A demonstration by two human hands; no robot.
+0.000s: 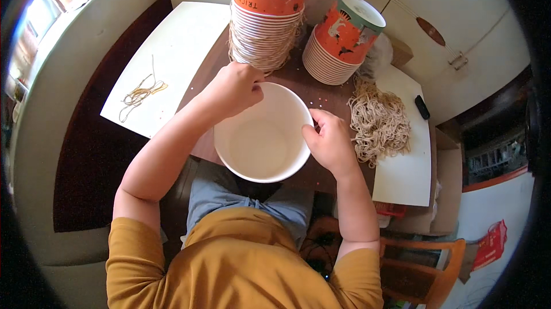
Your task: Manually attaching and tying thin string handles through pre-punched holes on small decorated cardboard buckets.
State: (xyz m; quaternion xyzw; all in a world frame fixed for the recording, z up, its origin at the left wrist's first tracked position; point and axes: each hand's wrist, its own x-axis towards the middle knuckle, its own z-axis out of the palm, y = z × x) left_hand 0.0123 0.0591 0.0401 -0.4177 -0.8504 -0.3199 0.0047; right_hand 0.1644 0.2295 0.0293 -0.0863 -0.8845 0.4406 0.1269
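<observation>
A round white paper bucket (261, 136) is in front of me, its open mouth toward me and its inside bare. My right hand (330, 139) grips its right rim, thumb on the inner side and fingers outside. At the far left rim, my left hand (247, 88) is closed with curled fingers; whatever it pinches is hidden. Just beyond it rises a tall stack of upside-down orange printed buckets (267, 36), with beige cords hanging around the rims. To the right of my right hand lies a tangled heap of beige cords (379, 119).
A shorter stack of upside-down orange buckets (344, 39) stands at the back right. Loose cords (140, 96) lie on the white board (178, 39) at left. A small black object (422, 107) rests on the right-hand board. A wooden chair (425, 269) stands at lower right.
</observation>
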